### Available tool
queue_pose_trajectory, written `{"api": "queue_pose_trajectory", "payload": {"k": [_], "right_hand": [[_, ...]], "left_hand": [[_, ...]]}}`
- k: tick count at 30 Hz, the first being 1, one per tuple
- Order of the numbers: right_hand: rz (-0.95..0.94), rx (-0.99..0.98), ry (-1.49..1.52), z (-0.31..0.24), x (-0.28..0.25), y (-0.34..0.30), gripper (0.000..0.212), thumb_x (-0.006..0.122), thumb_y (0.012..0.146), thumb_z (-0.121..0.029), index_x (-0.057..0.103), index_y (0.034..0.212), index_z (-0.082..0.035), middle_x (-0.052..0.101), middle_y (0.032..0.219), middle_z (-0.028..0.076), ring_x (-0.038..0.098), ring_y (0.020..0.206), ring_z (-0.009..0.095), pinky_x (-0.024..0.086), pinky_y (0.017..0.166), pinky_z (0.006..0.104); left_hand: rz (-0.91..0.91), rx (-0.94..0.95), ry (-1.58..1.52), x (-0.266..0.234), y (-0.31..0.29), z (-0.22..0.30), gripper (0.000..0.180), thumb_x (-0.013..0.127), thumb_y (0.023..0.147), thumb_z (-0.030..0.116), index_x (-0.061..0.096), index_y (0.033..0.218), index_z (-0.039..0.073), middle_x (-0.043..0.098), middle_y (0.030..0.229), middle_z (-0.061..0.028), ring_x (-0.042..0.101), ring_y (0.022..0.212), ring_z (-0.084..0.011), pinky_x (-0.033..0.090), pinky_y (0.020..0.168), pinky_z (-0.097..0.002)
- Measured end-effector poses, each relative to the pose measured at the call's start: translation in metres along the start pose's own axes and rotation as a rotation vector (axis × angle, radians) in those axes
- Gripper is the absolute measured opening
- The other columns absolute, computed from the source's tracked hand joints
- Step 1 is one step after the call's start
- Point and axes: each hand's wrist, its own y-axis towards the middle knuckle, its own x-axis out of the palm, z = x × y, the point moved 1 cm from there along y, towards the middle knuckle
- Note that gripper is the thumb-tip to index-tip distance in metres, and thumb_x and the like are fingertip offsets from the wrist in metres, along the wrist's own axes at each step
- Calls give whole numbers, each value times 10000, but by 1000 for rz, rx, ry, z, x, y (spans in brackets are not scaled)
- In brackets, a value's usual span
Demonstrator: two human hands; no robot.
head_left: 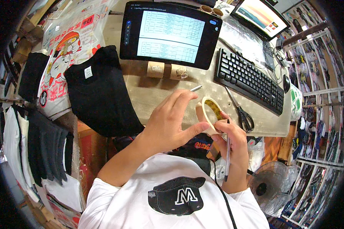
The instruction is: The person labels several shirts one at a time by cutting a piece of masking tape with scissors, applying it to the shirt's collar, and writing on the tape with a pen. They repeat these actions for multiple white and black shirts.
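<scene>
My right hand [235,134] grips a roll of cream-coloured tape [203,110] by its lower right side, with fingers through the core. A pen [228,152] with a clear barrel is also tucked between those fingers, pointing down. My left hand [168,120] is just left of the roll, fingers spread; its thumb reaches the roll's lower edge, and whether it touches I cannot tell. Beyond the left fingertips lies a small white stick-like thing [196,88]. A folded black T-shirt [99,95] with a white neck label rests to the left on the table [141,91].
A tablet [168,34] showing a table of rows leans on cardboard tube pieces [156,69]. Black scissors [245,119] lie right of the roll, below a black keyboard [252,80]. A printed plastic bag [65,57], a monitor [260,19] and a fan [269,187] surround me.
</scene>
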Motion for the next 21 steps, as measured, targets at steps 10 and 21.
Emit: {"api": "queue_pose_trajectory", "payload": {"k": [10,21], "right_hand": [[50,67,51,8,-2,-27,220,700,833,-127,589,950,21,647,786,120,643,761,221,428,1020,488],[150,567,-698,93,-70,-69,187,639,765,33,552,920,-25,600,879,144,592,839,348,466,751,419]], "left_hand": [[40,206,47,14,-12,-2,71,600,864,48,542,884,15,593,970,-122,605,829,-305,484,710,-400],[-162,-81,-296,20,-23,-12,171,707,801,60,552,762,-1,677,1053,-141,673,790,-205,543,715,-292]]}}
